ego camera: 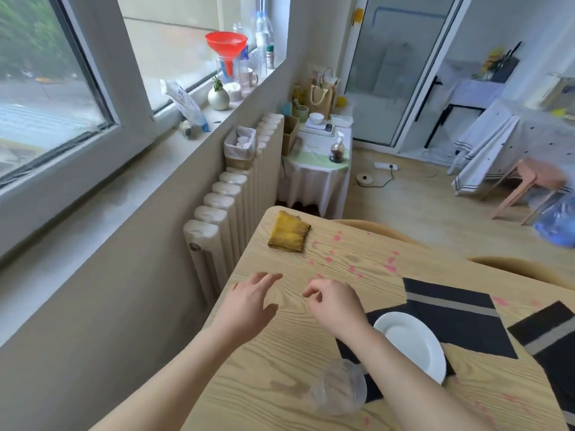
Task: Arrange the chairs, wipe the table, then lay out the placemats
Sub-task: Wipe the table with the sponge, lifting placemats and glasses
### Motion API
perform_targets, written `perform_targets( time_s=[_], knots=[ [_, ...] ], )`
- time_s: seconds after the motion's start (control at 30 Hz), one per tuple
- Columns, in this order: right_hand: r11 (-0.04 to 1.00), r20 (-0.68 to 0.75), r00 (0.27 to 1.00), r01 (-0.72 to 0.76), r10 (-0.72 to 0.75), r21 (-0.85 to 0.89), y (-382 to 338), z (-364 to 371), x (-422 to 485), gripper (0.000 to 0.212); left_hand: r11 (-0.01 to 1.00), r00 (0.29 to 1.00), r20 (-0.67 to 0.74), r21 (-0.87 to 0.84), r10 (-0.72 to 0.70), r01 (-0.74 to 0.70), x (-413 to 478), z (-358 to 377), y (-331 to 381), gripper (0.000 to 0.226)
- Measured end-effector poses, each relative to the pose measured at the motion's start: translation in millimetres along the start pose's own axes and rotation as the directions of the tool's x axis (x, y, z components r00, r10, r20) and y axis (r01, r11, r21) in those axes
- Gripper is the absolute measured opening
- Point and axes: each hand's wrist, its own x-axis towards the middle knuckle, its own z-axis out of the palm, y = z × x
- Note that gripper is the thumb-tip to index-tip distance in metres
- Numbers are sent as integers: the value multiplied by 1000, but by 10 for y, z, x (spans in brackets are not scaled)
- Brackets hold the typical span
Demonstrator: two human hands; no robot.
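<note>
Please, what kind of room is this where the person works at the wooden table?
Probably the dining corner of a small home. A wooden table carries a white plate on dark placemats, a radiator stands under the window, and a kitchen area shows through the glass door.

— What lies on the worktop (255, 362)?
— A folded yellow cloth (289, 231) at the far left corner, pink spots (351, 262) scattered mid-surface (dried or wet, I cannot tell).
— And to the right?
— Dark striped placemats (451, 315), askew, a white plate (410, 343) on one, and a clear glass (342, 390) nearest.
</note>
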Motion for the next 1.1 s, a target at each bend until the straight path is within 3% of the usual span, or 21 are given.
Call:
perform_targets(
  time_s=[0.17, 0.47, 0.6, 0.83, 0.93, 1.1],
  knots=[
    [996, -10, 996, -85, 84, -14, -121, 283, 601, 30, 999, 998, 42, -22, 38, -37, 560, 46, -461, 59],
    [987, 10, 993, -114, 116, -114, -251, 613, 1605, 56, 986, 991, 64, 117, 116, -123, 1308, 142, -977, 61],
    [973, 68, 984, -150, 164, -173, -226, 715, 2016, 61, 991, 993, 27, 77, 111, -113, 1471, 213, -1110, 60],
    [978, 115, 973, -188, 198, -90, -236, 928, 2012, 75, 994, 990, -131, -84, 59, -70, 1444, 241, -1318, 47],
    [967, 88, 976, -179, 197, -179, -226, 1051, 1774, 67, 992, 986, -164, -122, 21, -42, 1447, 258, -1297, 45],
    [960, -41, 998, -60, 51, -272, -129, 1076, 1646, 25, 990, 990, -137, -136, 15, -34, 1408, 322, -1225, 42]
  ],
)
